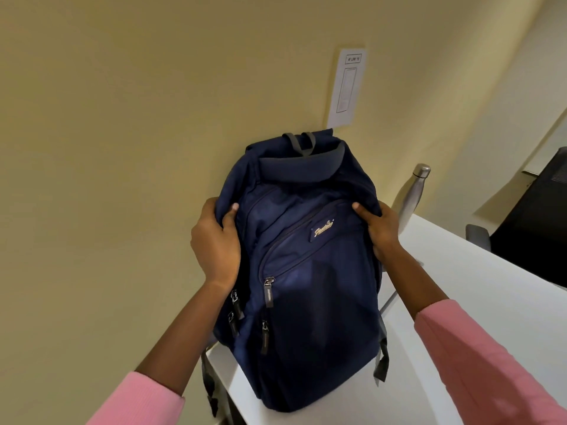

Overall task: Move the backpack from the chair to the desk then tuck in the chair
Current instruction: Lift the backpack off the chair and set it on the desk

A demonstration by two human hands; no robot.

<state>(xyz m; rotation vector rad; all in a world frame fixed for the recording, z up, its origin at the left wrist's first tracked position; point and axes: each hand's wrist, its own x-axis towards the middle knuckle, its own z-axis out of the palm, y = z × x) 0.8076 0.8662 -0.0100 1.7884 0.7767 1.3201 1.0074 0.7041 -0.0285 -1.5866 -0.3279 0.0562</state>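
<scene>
A navy blue backpack (306, 271) stands upright on the left end of the white desk (460, 286), leaning against the beige wall. Its front pockets and zip pulls face me. My left hand (214, 240) grips the backpack's upper left side, thumb on the front. On the upper right side my right hand (380, 231) holds the fabric the same way. Both arms wear pink sleeves. A black chair (534, 222) with a grey armrest shows at the right edge, beyond the desk.
A steel water bottle (411, 197) stands on the desk just behind my right hand, close to the backpack. A white label plate (346, 87) is fixed on the wall above the backpack. Loose grey straps hang over the desk's left edge.
</scene>
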